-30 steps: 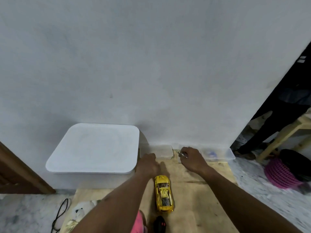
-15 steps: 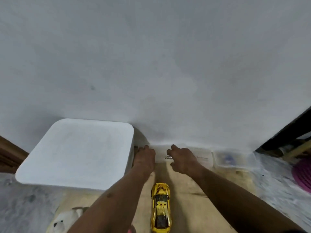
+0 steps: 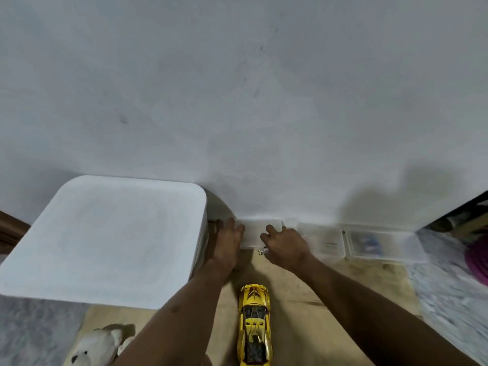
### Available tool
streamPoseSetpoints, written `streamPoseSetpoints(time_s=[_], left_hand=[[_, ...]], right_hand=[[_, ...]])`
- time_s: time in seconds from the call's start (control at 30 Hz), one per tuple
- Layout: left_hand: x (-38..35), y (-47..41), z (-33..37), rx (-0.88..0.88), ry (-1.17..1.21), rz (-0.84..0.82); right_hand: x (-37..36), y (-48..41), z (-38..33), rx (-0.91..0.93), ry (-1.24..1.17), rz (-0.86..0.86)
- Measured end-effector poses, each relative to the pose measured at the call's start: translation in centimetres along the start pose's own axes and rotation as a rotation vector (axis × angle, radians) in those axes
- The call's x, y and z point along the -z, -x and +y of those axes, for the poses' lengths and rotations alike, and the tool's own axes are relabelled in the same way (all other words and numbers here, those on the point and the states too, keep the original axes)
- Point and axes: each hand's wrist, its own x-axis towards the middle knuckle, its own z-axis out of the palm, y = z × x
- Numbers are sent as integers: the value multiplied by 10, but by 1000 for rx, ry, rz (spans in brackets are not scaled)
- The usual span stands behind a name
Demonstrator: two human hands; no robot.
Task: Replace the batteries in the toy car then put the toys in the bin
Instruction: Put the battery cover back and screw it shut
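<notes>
The yellow toy car [image 3: 254, 326] stands on the wooden board, nose toward the wall. Beyond it a small clear lidded box [image 3: 260, 229] sits against the wall. My left hand [image 3: 227, 243] touches the box's left end with fingers stretched out. My right hand [image 3: 286, 247] is at the box's right end, its thumb on the lid, its fingers curled round a thin metal screwdriver [image 3: 263, 250] that sticks out on both sides of the hand. The big white lidded bin [image 3: 105, 241] stands to the left, its lid on.
Two more clear boxes [image 3: 328, 245] [image 3: 369, 245] line the wall to the right. A white plush bear [image 3: 97, 347] lies at the lower left. A pink basket [image 3: 478, 257] shows at the right edge. Marble floor surrounds the board [image 3: 303, 326].
The view has swung left and closer to the wall. My right hand, still holding the screwdriver, has come left to the small clear box, and both hands now frame it.
</notes>
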Motion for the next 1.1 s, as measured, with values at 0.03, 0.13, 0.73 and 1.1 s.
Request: streamPoseSetpoints(time_s=[0.03, 0.13, 0.73, 1.1], left_hand=[[1, 0, 0, -5, 13, -9], [4, 2, 0, -43, 70, 2], [16, 4, -3, -56, 102, -31], [52, 5, -7, -34, 228, -33]], right_hand=[[-1, 1, 0, 13, -6, 9], [0, 4, -2, -6, -2, 34], [-2, 19, -3, -262, -186, 51], [13, 35, 7, -274, -432, 208]])
